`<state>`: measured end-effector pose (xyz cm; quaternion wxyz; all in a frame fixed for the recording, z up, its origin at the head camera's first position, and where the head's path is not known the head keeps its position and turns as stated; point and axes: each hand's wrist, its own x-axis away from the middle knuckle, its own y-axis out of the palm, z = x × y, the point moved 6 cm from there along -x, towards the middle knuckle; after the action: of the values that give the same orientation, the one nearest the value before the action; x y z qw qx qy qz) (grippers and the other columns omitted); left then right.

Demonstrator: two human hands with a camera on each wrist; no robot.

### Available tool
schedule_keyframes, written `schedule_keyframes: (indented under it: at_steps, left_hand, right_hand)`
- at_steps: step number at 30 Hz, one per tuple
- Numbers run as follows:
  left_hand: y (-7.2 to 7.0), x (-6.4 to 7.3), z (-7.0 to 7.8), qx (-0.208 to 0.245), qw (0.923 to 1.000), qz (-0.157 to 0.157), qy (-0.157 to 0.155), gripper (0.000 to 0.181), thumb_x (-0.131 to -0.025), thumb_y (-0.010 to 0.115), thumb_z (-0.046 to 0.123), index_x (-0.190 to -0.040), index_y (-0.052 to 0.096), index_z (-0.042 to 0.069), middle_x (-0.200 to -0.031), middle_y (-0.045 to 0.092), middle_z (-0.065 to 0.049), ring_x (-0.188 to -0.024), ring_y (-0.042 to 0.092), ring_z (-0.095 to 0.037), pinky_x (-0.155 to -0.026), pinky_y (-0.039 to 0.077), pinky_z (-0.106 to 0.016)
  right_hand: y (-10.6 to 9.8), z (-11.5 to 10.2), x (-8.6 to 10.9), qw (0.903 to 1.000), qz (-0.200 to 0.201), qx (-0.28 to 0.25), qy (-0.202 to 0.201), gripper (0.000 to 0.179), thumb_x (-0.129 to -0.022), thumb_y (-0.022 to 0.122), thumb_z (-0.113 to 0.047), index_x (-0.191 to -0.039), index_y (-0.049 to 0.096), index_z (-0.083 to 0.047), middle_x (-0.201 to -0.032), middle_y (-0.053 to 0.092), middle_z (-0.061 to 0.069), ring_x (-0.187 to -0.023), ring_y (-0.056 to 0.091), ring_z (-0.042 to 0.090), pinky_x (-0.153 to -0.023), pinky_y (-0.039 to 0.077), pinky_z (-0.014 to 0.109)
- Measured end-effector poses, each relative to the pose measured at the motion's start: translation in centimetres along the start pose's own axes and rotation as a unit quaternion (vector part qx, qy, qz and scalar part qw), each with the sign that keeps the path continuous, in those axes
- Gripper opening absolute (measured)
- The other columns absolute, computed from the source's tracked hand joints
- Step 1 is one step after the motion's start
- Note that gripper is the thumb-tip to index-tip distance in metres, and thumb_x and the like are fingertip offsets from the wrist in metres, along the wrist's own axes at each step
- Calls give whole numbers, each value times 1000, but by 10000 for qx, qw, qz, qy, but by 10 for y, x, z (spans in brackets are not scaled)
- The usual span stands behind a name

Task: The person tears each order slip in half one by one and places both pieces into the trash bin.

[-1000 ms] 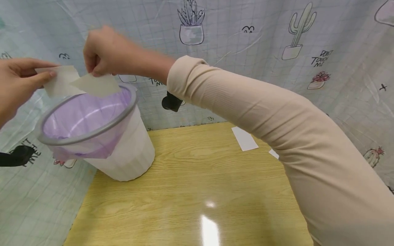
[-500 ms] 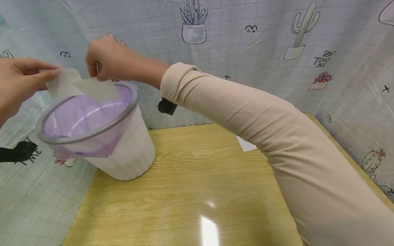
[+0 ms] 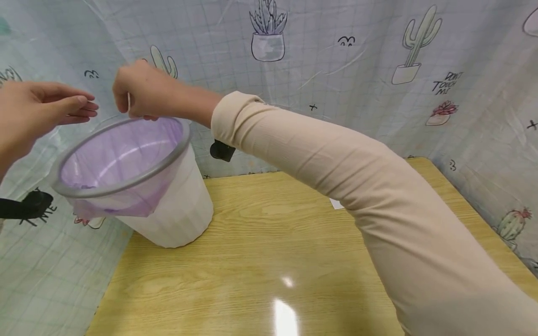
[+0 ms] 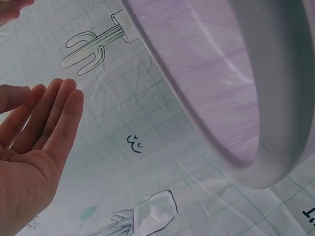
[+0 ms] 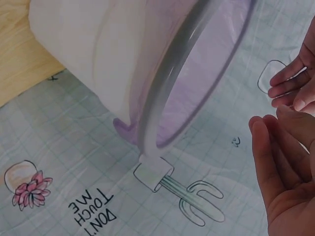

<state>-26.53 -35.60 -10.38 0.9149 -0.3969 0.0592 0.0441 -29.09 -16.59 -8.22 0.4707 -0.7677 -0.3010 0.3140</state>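
My left hand is above the left side of the bin's rim, fingers lightly bent with nothing between them. My right hand hangs over the far part of the rim, fingers loosely curled; in the right wrist view no paper shows between its thumb and fingers. Below both hands stands a white bin with a grey rim and a translucent purple bag lining it. The bottom of the bin is hidden. A white paper piece on the table shows only a corner past the right sleeve.
The bin stands at the back left of the wood-grain table. A curtain with cactus drawings hangs behind and along the sides. The right arm in its beige sleeve crosses the view. Dark wrist mounts show near the hands.
Both pale paper pieces have left the hands and are out of sight. The right hand has come down slightly over the bin. The left hand has stayed about where it was.
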Motion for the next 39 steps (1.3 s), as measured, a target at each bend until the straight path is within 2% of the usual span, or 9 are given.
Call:
schedule_keyframes:
  at_steps: [2,4,7,9,12,17,24,27,39]
  left_hand:
    - [1,0,0,-39,10000,2,-31,14,-105,55,34,-116,64,37,-84,62,38,-74,61,18,-124,16,-36]
    - [2,-1,2,68,10000,-32,44,14,-104,57,33,-115,65,34,-85,64,36,-75,62,17,-121,25,-30]
    - [3,-2,6,219,9995,-128,210,10,-103,60,29,-110,67,31,-86,67,32,-75,65,13,-95,46,-10]
    - [4,-2,10,397,9984,-189,360,9,-102,62,25,-106,68,29,-87,69,29,-75,67,10,-74,50,-5]
    - [6,-1,14,294,9983,-180,474,10,-102,62,22,-106,69,28,-85,68,29,-74,67,11,-65,48,-4]
    - [17,3,21,146,9975,-280,633,16,-103,62,20,-116,71,21,-89,69,28,-78,67,10,-67,46,-2]
    - [38,11,41,471,9924,-652,934,21,-100,67,19,-119,76,15,-96,75,21,-86,70,6,-75,49,-5]
    - [46,15,50,208,9921,-703,1021,27,-100,67,24,-124,74,13,-99,74,22,-89,69,8,-76,46,-3]
    - [79,34,84,-23,9845,-955,1473,29,-100,68,27,-125,73,13,-107,76,14,-96,69,3,-81,46,-4]
  right_hand:
    - [0,3,1,9999,-10,102,-52,20,-97,65,-6,-110,78,-12,-93,72,-5,-58,59,1,-67,51,15]
    - [-1,6,3,9996,-19,264,-114,16,-97,67,-11,-109,78,-12,-83,69,-9,-57,57,0,-69,51,16]
    - [-3,12,8,9985,-42,519,-153,14,-97,70,-19,-107,77,-12,-71,64,-12,-56,57,-2,-72,50,17]
    - [-4,14,11,9981,-82,595,-147,13,-97,70,-22,-104,77,-13,-68,63,-13,-56,58,-2,-73,50,17]
    - [-5,16,15,9978,-158,617,-157,13,-97,71,-23,-103,77,-13,-66,64,-12,-55,59,-1,-74,51,18]
    - [-7,24,22,9982,-295,510,-89,16,-97,70,-23,-107,77,-12,-74,69,-9,-57,61,1,-75,51,16]
    - [-17,59,47,9989,-212,416,104,20,-100,67,-20,-114,76,-8,-99,77,7,-65,65,7,-69,55,21]
    - [-21,75,57,9984,-150,518,152,21,-100,63,-17,-114,76,-8,-102,77,8,-67,66,6,-71,55,21]
    - [-21,131,95,9975,138,611,317,25,-98,56,-8,-105,79,-6,-87,77,10,-68,65,10,-75,52,24]
